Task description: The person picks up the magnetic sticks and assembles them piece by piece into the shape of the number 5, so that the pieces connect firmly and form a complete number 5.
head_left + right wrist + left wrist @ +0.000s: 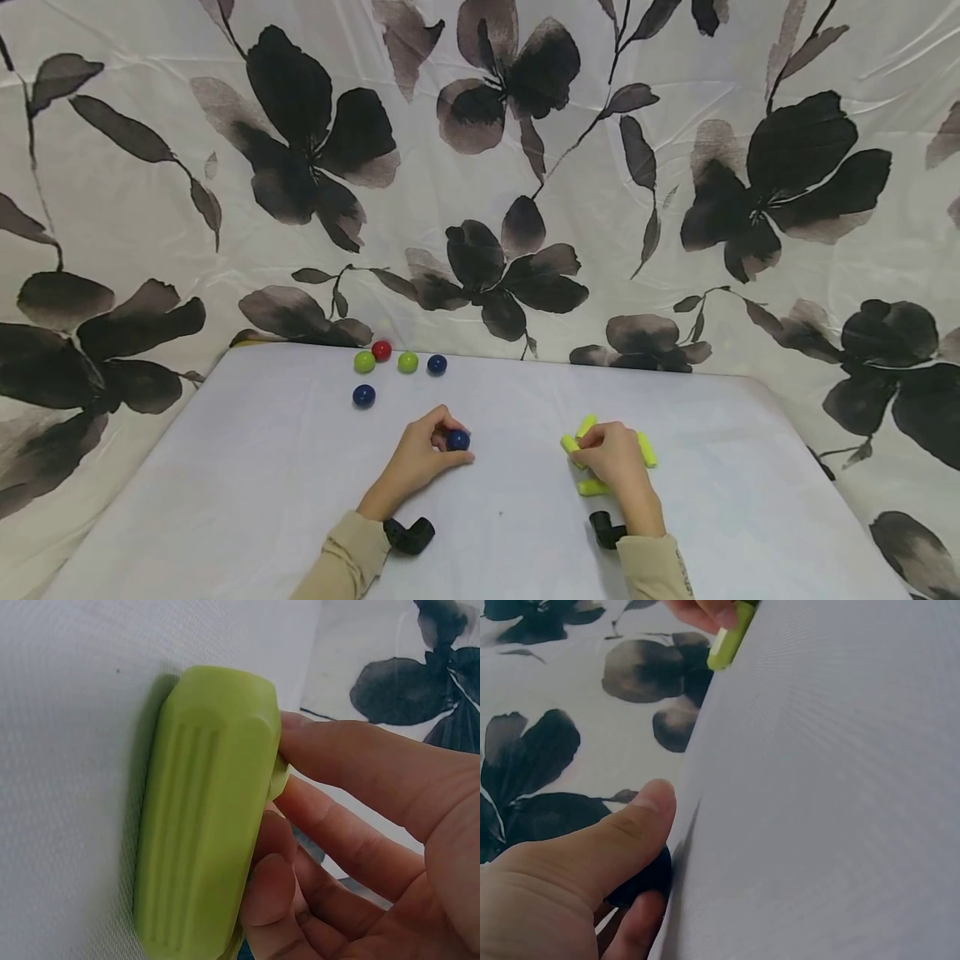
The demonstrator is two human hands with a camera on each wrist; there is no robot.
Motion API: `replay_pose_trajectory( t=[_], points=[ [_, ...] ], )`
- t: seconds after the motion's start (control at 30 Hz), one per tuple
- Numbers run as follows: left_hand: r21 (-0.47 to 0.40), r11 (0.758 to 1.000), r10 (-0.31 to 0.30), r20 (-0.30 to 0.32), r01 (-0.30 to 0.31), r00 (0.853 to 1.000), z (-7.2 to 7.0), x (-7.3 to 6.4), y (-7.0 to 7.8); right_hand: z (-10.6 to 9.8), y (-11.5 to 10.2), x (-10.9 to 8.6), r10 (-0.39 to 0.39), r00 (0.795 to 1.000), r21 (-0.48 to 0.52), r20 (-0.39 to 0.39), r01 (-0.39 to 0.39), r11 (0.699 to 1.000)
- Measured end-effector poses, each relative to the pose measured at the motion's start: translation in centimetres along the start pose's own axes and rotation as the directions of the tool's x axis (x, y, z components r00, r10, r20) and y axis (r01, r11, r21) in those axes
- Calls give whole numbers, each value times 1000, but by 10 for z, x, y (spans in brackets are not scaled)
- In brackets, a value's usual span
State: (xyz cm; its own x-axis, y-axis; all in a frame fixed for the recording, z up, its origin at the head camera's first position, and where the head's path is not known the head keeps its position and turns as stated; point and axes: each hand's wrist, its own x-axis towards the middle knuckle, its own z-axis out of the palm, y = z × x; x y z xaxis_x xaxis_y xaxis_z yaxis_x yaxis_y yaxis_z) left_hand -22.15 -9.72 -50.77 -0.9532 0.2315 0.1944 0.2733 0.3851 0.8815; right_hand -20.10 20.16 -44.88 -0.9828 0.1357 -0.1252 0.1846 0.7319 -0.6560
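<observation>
In the head view my left hand [420, 454] curls round a dark blue ball [458, 440] at the middle of the white table. The left wrist view shows the thumb over that ball [646, 881], most of it hidden by the fingers. To the right, my right hand [617, 457] pinches a yellow-green highlighter [571, 447] at the left of a small group. Around this hand lie other highlighters: one behind [587, 425], one to its right [647, 449] and one nearer [592, 487]. The nearer highlighter [202, 817] fills the right wrist view, its ribbed side showing.
Toward the table's back edge sit a red ball [382, 351], two green balls, the left one [364, 361] and the right one [408, 362], and two more blue balls, one at the edge [437, 364] and one nearer [363, 396]. A floral cloth [600, 208] hangs behind the white table [262, 467].
</observation>
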Motion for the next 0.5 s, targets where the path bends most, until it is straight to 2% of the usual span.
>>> replay_pose_trajectory(
  t=[0.2,0.5],
  points=[
    [-7,999,40,-6,-41,999,0,-1,-1,2,-2,-1,6,1000,-22,-10,-6,1000],
    [24,998,56,-11,-55,998,3,2,-1,3,-2,0,-11,1000,-74,5,11,997]
  ],
)
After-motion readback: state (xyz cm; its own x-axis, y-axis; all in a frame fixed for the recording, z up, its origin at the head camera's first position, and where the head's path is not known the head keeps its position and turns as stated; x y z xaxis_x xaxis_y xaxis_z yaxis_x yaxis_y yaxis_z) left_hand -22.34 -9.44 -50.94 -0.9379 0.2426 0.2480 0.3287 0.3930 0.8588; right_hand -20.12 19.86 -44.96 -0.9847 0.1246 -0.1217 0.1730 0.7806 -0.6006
